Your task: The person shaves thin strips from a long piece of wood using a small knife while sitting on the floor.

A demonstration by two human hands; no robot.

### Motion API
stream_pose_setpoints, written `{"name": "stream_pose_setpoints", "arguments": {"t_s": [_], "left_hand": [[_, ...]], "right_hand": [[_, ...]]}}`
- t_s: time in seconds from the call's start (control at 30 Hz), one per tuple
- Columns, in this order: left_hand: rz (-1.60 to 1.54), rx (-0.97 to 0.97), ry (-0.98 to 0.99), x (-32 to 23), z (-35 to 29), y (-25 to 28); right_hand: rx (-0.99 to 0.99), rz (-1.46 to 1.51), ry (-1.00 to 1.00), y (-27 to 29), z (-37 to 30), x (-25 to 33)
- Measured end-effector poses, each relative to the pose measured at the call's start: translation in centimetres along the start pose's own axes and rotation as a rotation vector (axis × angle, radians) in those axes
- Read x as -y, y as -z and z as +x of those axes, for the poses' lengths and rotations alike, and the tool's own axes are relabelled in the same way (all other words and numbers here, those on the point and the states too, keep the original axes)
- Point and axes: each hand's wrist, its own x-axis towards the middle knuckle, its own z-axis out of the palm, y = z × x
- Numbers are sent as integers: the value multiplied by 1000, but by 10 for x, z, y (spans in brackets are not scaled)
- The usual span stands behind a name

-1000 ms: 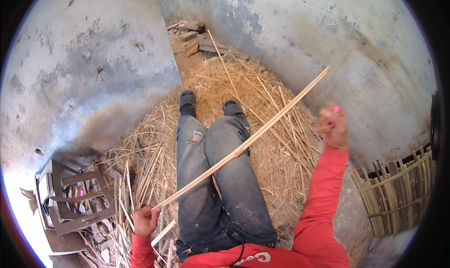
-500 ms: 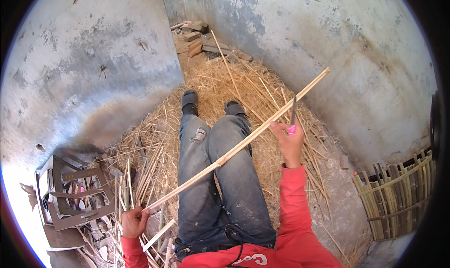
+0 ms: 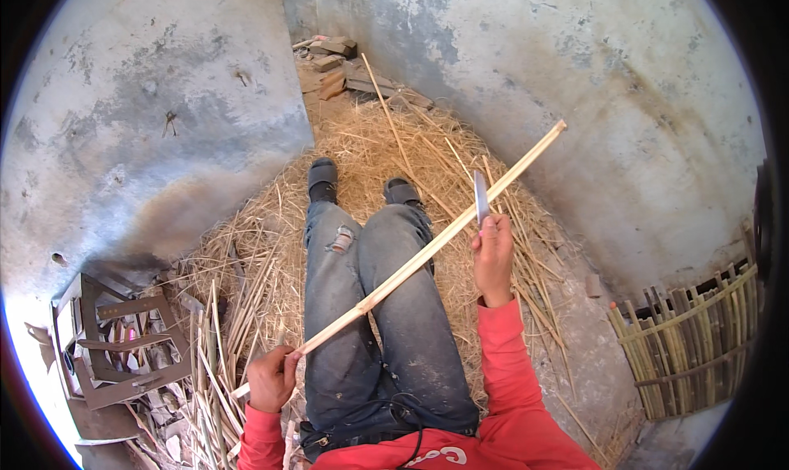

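A long pale bamboo strip (image 3: 421, 259) runs slantwise over my thighs, from low left to high right. It has a knobby joint partway along. My left hand (image 3: 273, 378) is closed round the strip near its lower end. My right hand (image 3: 495, 260) grips a knife by its handle, which the fingers mostly hide. The knife's blade (image 3: 481, 195) points away from me and crosses the strip on its upper side. Beyond the blade, the strip's far end sticks out toward the wall.
Shavings (image 3: 362, 137) cover the floor round my feet. Split sticks (image 3: 215, 371) lie at the left beside a broken dark frame (image 3: 136, 308). A woven bamboo basket (image 3: 694, 347) stands at the right. Bricks (image 3: 332, 51) are piled in the far corner between weathered walls (image 3: 575, 51).
My left hand has moved right and slightly up along with the strip. My right hand has shifted left and turned, so the blade's flat now shows against the strip.
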Motion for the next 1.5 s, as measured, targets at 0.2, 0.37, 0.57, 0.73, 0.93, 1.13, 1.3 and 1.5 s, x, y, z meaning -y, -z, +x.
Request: {"name": "stream_pose_setpoints", "arguments": {"t_s": [0.2, 0.37, 0.57, 0.73, 0.93, 1.13, 1.3, 1.5], "left_hand": [[10, 98, 34, 24, -13, 32], [-12, 156, 57, 46, -29, 45], [165, 117, -12, 48, -35, 46], [166, 58, -44, 61, -33, 36], [109, 54, -36, 59, -28, 36], [60, 48, -27, 57, -27, 31], [34, 56, -21, 63, -31, 22], [19, 46, 18, 55, -17, 30]], "right_hand": [[-107, -476, 411, 20, 19, 4], [-25, -528, 448, 32, 36, 6], [8, -518, 380, 31, 54, 6], [61, -569, 246, 16, 38, 14], [48, -591, 253, 18, 45, 15], [168, -570, 451, 5, 0, 5], [77, -594, 307, 18, 15, 19], [101, -632, 469, 25, -1, -7]]}}
